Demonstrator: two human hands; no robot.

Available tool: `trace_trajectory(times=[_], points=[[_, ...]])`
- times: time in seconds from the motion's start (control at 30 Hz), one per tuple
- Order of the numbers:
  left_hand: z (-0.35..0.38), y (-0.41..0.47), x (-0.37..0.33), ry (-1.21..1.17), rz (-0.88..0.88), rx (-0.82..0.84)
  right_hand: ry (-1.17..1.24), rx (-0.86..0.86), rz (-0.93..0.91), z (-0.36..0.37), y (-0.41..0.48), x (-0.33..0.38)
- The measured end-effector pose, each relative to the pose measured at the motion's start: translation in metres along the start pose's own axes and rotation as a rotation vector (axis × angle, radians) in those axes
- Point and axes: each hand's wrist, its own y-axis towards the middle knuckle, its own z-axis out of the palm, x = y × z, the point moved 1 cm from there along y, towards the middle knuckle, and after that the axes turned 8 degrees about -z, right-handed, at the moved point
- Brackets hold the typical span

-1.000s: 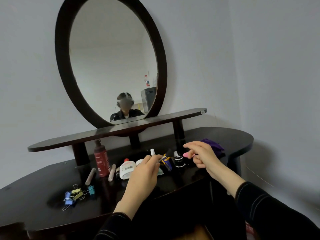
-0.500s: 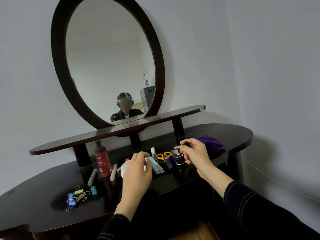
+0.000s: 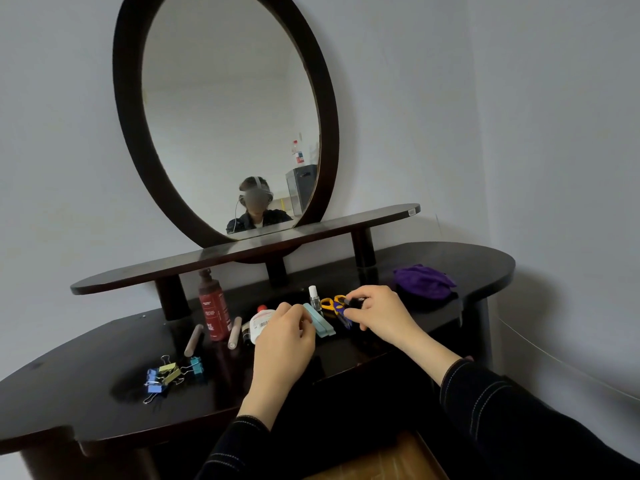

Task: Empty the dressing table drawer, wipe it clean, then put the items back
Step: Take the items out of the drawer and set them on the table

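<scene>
In the head view, many small things lie in a loose row on the dark glossy wooden dressing table [image 3: 86,382], and both hands work in the middle of this row. The right hand [image 3: 379,315] pinches a small dark object [image 3: 357,301] between thumb and fingertips, just over the scissors with yellow and blue handles [image 3: 333,304]. The left hand [image 3: 284,341] has its fingers curled beside the pale teal flat bars [image 3: 320,323]. Whether it grips something I cannot tell, because the back of the hand hides the fingertips. A brown wooden surface [image 3: 377,459] at the low edge is probably the bottom of the open drawer, under the forearms. I judge that small items are handled one at a time between table and drawer. To do this well, the right hand should lift straight up, so it does not catch the scissors or knock the small clear glass bottle with a white cap [image 3: 313,296], which stands upright close behind. The left hand should mind the white lying bottle with a red cap [image 3: 260,322] next to it, since this can roll. The crumpled purple cloth [image 3: 424,282] lies well apart on the right.
</scene>
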Motion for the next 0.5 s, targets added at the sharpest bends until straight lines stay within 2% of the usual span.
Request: trace_trajectory(times=[0.1, 0.27, 0.37, 0.5], points=[[0.0, -0.001, 0.001, 0.014, -0.006, 0.012, -0.077, -0.005, 0.021, 0.001, 0.001, 0.002], [0.0, -0.005, 0.002, 0.013, -0.002, 0.02, -0.012, -0.109, 0.065, -0.002, -0.007, 0.003], [-0.001, -0.01, 0.004, 0.008, -0.012, 0.087, -0.129, -0.173, 0.054, -0.001, -0.023, 0.004], [-0.006, -0.044, 0.002, 0.051, 0.085, 0.051, -0.328, -0.333, -0.131, 0.011, -0.061, 0.011]])
